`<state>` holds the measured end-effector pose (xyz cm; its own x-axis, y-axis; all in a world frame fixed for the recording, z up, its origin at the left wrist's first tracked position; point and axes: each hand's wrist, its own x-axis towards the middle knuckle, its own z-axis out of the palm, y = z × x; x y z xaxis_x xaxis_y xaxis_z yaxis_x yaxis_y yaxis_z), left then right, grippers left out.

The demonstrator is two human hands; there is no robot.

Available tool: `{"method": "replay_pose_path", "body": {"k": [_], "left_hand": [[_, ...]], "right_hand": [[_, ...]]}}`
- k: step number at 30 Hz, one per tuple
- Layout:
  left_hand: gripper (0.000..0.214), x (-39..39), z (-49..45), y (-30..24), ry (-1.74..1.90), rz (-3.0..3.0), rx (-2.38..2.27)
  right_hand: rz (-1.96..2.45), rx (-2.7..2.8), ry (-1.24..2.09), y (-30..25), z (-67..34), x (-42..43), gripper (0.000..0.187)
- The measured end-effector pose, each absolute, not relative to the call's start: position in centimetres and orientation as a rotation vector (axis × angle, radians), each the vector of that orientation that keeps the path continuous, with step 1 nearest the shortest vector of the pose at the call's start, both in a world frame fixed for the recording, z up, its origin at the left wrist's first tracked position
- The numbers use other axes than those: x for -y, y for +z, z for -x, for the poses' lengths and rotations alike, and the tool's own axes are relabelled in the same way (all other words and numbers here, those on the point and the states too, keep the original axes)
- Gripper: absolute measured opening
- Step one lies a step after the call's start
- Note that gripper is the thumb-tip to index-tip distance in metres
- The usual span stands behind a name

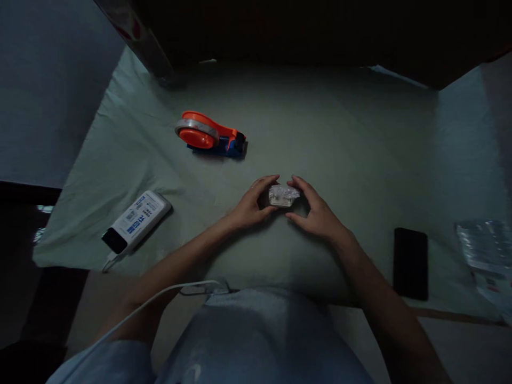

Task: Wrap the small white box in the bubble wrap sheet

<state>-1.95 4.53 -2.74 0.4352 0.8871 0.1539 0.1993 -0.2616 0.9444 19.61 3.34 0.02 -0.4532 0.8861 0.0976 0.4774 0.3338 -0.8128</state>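
Note:
A small package in clear, crinkled plastic wrap (284,196) is between my two hands, over the middle of the cloth-covered table. My left hand (256,205) curves round its left side, with the fingers at the far edge and the thumb along the near edge. From the right, my right hand (314,210) reaches in, its fingertips by the package's far right corner. The right thumb stands apart from the package, and that hand's fingers are spread in a wide curve. What lies inside the wrap is hard to make out.
An orange and blue tape dispenser (212,136) lies beyond my left hand. A white power bank (138,221) with a cable (156,295) is at the left. On the right are a black phone (410,264) and clear plastic packaging (484,244). A dark panel borders the far side.

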Motion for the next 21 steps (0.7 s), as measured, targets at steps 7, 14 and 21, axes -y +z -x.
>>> {"method": "replay_pose_path", "body": {"k": [7, 14, 21], "left_hand": [[0.08, -4.1, 4.6, -2.8, 1.16, -1.209, -0.839], [0.06, -4.7, 5.5, -2.8, 1.336, -0.61, -0.857], [0.073, -4.1, 4.5, -3.1, 1.083, -1.542, -0.953]], "right_hand": [[1.115, 1.506, 1.187, -2.0, -20.9, -3.3, 0.076], [1.176, 0.971, 1.204, -4.8, -21.7, -4.2, 0.05], [1.247, 1.726, 0.592, -2.0, -19.7, -2.7, 0.052]]}}
